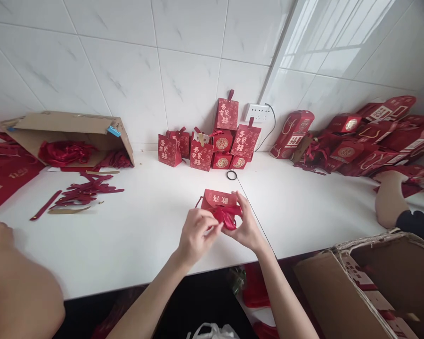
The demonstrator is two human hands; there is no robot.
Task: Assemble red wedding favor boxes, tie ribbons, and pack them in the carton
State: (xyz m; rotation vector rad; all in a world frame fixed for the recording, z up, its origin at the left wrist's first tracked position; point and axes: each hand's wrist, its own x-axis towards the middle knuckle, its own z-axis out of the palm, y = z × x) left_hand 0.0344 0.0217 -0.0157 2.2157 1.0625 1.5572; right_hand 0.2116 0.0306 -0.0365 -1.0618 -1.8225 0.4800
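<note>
At the far left, at 9 o'clock, part of another person's arm shows at the edge of the white tabletop. Above it, at 10 o'clock, a brown cardboard box lies on its side with red ribbon inside. Loose red strips lie just in front of it.

In the middle, the left hand pinches a red ribbon between thumb and fingers. The right hand pinches the same ribbon from the other side. The ribbon sits on a small red box that rests on the tabletop, touching both hands.

At 12 o'clock, a pile of finished red boxes stands against the tiled wall. A black ring lies just in front of them.

At 2 o'clock, many flat red boxes are heaped up. At 3 o'clock another person's hand rests near them. At 4 o'clock an open cardboard box sits below the tabletop edge.
</note>
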